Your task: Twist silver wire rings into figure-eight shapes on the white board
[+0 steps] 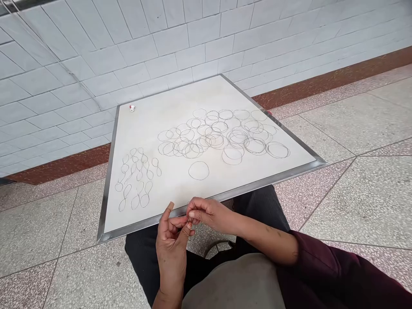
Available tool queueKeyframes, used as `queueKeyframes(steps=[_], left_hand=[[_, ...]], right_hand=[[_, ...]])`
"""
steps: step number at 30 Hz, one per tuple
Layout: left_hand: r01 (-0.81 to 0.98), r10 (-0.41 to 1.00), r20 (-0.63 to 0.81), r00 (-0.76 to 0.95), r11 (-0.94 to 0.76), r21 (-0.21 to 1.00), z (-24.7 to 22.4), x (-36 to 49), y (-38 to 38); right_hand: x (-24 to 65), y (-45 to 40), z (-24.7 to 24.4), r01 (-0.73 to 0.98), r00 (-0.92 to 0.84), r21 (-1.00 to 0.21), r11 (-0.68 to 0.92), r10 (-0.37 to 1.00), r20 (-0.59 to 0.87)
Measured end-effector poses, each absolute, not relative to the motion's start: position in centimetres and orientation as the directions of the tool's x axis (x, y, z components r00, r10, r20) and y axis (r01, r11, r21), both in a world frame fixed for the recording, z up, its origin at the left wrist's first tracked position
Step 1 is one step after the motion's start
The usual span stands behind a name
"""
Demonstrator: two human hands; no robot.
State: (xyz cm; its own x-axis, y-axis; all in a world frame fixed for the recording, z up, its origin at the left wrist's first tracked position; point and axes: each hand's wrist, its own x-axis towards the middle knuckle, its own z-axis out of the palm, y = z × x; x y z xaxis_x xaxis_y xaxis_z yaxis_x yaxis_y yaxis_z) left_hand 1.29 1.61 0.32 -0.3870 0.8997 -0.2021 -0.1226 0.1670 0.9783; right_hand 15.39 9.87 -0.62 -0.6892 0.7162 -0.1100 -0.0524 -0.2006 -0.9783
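My left hand (pixel 174 236) and my right hand (pixel 204 212) meet just off the near edge of a white table (pixel 174 171). Thumb and fingers of each are pinched on a thin wire loop (pixel 192 235), mostly hidden by the fingers. A tan wrap covers one raised fingertip of my left hand. Beyond my hands a single wire ring (pixel 198 170) lies flat. Many overlapping wire rings (pixel 219 127) spread over the middle and right of the table. Twisted figure-eight wires (pixel 144 201) lie at the left.
A small white and red object (pixel 132 108) sits near the table's far left corner. The metal rim (pixel 257 184) runs along the near edge, above my knees. A tiled wall (pixel 144 51) stands behind the table.
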Motion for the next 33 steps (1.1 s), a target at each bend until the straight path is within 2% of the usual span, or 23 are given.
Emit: queueKeyframes(steps=[7,17,24,33], left_hand=[[-0.147,0.896,-0.205,-0.394,0.159,0.976,0.3,1.0,1.6],[-0.205,0.87,-0.26,-0.418,0.189,0.96,0.2,0.9,1.7],[-0.234,0.862,-0.319,-0.395,0.241,0.942,0.4,0.7,1.9],[-0.314,0.84,-0.447,-0.307,0.353,0.881,0.7,0.4,2.3]], right_hand=[[15.5,10.1,-1.1,-0.116,-0.721,-0.94,-0.32,0.678,-0.141],[15.2,10.0,-1.4,-0.138,-0.665,-0.968,-0.21,0.743,-0.066],[14.7,9.9,-2.5,-0.228,-0.683,-0.936,-0.267,0.729,-0.042],[14.6,10.1,-3.4,-0.25,-0.708,-0.905,-0.345,0.702,-0.072]])
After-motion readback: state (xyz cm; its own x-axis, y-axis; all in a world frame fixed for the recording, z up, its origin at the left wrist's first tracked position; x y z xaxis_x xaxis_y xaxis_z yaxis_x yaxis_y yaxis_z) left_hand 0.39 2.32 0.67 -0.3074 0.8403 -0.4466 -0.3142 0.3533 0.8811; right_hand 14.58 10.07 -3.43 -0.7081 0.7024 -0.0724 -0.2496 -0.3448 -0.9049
